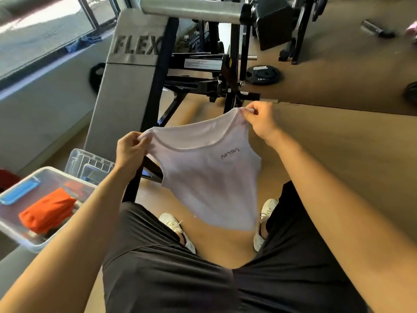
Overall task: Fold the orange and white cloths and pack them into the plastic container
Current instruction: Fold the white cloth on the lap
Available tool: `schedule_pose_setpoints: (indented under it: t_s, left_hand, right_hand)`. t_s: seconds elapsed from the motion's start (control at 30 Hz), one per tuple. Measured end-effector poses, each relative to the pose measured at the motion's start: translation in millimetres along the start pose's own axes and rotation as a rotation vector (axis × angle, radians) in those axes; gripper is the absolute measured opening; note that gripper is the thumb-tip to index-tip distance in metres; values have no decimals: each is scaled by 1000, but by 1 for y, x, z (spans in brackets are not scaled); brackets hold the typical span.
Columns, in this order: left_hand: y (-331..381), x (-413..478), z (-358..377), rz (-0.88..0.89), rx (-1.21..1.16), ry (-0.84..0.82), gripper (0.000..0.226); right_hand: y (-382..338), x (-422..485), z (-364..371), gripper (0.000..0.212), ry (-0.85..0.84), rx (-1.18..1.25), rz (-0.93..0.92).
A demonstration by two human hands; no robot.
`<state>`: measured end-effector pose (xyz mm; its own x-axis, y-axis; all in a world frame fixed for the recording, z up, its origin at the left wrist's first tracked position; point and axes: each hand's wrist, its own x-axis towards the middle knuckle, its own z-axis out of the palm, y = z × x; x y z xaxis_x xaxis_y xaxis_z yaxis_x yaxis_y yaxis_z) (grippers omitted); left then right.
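A white sleeveless top (209,177) with a small dark logo hangs spread in the air above my knees. My left hand (130,150) pinches its left shoulder strap, and my right hand (259,119) pinches the right strap, held a little higher. To the left sits a clear plastic container (13,231) on a grey bench. Inside it lies a folded orange cloth (48,211), with a blue clip on the container's far rim.
The clear lid (90,163) leans behind the container. A grey padded bench (123,86) and a black machine frame (203,71) stand ahead. A weight plate (262,74) lies on the brown floor. My white shoes (174,224) are below the top.
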<state>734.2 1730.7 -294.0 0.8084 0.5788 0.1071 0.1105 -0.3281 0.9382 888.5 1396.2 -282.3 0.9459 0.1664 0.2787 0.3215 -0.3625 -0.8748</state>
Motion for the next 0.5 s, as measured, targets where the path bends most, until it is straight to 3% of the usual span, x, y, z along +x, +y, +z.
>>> schedule_pose_setpoints:
  t_s: [0.13,0.4,0.5]
  left_hand:
    - [8,-6,-9,42,-139,128,18]
    - [18,-17,-4,25,-95,105,21]
    - [9,-18,4,-93,-116,107,27]
  right_hand:
    - [-1,1,-6,24,47,157,33]
    - [15,-14,4,27,99,142,201]
    - [25,-18,10,25,113,138,258]
